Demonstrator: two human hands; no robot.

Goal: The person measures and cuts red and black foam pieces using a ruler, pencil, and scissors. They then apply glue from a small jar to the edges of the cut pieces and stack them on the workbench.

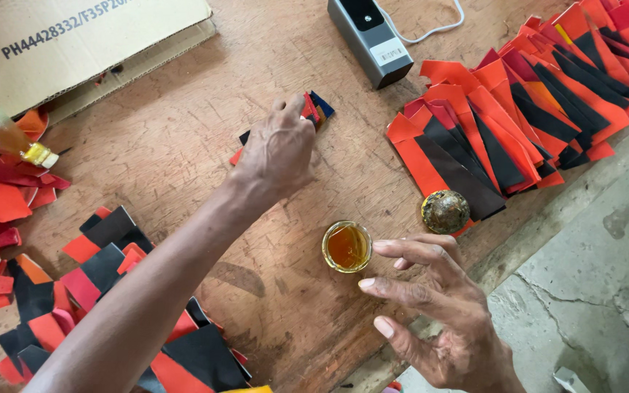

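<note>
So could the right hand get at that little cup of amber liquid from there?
Probably yes: the right hand hangs open just beside the small cup, its fingers almost at the rim, with only bare wood between.

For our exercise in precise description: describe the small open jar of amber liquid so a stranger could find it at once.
Start at the wooden tabletop and move to its near edge, between the two hands. The jar stands just beyond the right hand's fingers. Unlike the round, grimy lid beside it, it is open, with a shiny rim and amber liquid inside.

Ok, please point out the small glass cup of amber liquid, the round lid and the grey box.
glass cup (pixel 346 247), head view, on the liquid.
round lid (pixel 445 212), head view, its top.
grey box (pixel 370 30), head view, its upper face.
</note>
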